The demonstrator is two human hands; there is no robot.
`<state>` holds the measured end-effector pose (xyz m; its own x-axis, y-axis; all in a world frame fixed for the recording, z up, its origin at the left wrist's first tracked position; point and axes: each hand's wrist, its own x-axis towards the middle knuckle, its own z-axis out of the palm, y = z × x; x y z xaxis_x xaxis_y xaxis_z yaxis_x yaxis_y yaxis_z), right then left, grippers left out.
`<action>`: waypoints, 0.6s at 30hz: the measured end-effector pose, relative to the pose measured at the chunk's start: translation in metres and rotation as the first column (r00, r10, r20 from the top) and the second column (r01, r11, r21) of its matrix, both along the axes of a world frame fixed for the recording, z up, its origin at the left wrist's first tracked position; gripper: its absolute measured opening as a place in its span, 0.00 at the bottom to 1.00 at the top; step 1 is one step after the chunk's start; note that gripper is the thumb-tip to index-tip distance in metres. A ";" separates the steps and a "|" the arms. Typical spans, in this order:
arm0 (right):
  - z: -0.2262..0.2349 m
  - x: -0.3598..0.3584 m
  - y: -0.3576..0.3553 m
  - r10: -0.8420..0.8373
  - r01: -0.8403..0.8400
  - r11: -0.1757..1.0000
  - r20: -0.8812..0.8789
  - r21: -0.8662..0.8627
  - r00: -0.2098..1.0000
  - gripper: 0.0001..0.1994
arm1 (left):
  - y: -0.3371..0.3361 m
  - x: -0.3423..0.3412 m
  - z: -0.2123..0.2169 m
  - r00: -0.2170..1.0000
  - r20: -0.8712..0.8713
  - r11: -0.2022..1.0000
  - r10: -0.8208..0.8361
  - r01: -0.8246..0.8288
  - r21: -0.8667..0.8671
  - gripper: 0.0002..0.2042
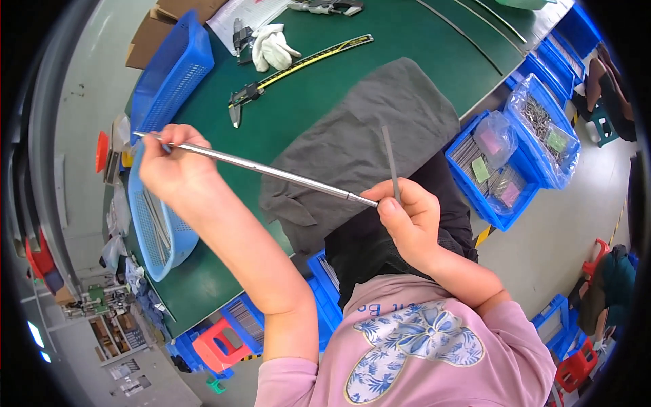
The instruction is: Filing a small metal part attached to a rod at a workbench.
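Observation:
A slim, shiny metal rod (271,171) runs slantwise between my hands, above a dark grey cloth (369,102). My left hand (178,163) pinches its far-left end. The thinner right end is held by my right hand (410,216) between thumb and fingers. A narrow flat grey metal strip (390,152) also sticks up from my right hand, between its fingers. Beyond the cloth a black and yellow caliper (298,68) lies on the green table (224,152). A white glove (271,47) lies near it beside another caliper (241,37).
At left stand a blue mesh basket (173,68) and a light blue basket (163,261) holding metal strips. On the right, blue crates (505,220) hold metal parts and plastic bags. Long thin strips (468,37) lie at the table's far right. A red stool (220,346) is below the left edge.

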<state>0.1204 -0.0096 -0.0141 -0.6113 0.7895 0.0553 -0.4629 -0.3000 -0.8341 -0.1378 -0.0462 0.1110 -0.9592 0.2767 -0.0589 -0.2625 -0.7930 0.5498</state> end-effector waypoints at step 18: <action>-0.021 0.034 0.073 0.038 -0.023 0.997 0.208 -0.070 0.977 0.14 | -0.108 0.096 -0.069 0.846 0.229 0.789 -0.481 0.532 -0.307 0.25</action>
<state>0.1542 0.0632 -0.0354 -0.6277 0.7678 -0.1284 -0.2705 -0.3698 -0.8888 -0.0414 -0.1543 0.0421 -0.6625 0.6576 -0.3587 -0.6619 -0.2897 0.6913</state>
